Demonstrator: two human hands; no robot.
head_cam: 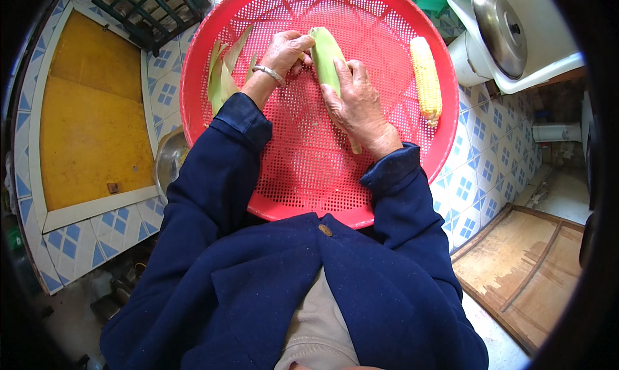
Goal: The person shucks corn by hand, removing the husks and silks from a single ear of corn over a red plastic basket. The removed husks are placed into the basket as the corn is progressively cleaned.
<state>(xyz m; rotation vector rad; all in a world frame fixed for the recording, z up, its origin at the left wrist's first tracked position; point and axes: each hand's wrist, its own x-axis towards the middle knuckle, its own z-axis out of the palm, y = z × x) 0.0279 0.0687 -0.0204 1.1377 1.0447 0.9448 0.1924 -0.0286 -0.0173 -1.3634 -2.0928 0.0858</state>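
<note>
An ear of corn in its green husk (325,55) is held over a large round red plastic basket (197,75) with a mesh bottom. My right hand (360,101) grips the lower part of the ear, and its stalk end shows below the palm. With its fingers pinched at the tip of the husk, my left hand (287,53) wears a bracelet at the wrist. Loose pale green husk leaves (225,75) lie in the basket beside my left wrist. A husked yellow corn cob (426,79) rests at the basket's right side.
Left of the basket are a metal bowl (167,162), partly hidden by my sleeve, and a yellow panel in a white frame (92,113). A white plastic tub (556,55) with a metal pot lid (500,31) stands at upper right. A wooden panel (522,268) lies at lower right.
</note>
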